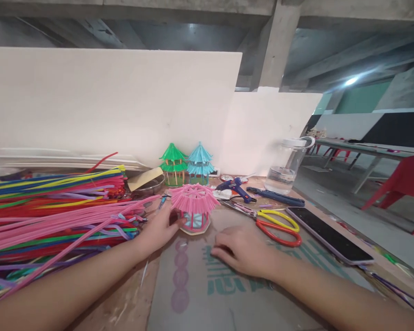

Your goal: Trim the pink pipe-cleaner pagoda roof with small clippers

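Both forearms bare, no sleeves visible; left hand (pixel 158 230) and right hand (pixel 243 250) ungloved, no rings or watch.

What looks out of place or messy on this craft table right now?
Nothing looks damaged or spilled. The pipe cleaners lie in a loose heap on the left, a few straying toward the left hand, which touches the pink pavilion. The right hand rests flat on the cardboard. The scissors lie open.

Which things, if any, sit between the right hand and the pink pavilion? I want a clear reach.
Nothing visible does. The right hand lies flat on bare cardboard just short of the pink pavilion, which the left hand touches.
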A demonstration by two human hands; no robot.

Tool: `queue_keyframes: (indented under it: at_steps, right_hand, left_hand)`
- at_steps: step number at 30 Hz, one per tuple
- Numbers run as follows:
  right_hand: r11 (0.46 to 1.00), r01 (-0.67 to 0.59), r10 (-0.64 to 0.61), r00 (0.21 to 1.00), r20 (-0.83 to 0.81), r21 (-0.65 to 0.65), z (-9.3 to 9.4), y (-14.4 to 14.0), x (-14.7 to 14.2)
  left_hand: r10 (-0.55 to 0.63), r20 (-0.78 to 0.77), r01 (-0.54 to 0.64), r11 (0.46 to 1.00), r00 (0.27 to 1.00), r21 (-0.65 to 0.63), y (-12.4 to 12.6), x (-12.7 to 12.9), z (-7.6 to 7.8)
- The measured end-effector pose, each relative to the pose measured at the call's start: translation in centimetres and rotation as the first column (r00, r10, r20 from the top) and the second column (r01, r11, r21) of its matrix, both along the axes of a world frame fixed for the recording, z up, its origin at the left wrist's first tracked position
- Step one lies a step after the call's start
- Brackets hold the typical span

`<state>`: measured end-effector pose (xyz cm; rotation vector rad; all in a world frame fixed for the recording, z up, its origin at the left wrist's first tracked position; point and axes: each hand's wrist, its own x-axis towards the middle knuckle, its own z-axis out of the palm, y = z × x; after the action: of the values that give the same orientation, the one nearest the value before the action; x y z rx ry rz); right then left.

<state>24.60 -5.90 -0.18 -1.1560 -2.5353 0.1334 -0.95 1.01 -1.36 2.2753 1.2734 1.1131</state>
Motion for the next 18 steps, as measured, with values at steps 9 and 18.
queue_keyframes:
  at_steps: [9, 18]
  right_hand:
    - [0.997, 0.072, -0.071, 0.995, 0.071, -0.018, 0.96, 0.45, 0.38]
    - [0.996, 0.074, -0.071, 0.996, 0.056, -0.054, 0.72, 0.47, 0.47]
  left_hand:
    - [0.022, -0.185, -0.003, 0.995, 0.982, 0.099, 0.08, -0.31, -0.17]
    - [-0.04, -0.189, 0.076, 0.98, 0.981, 0.185, 0.37, -0.32, -0.02]
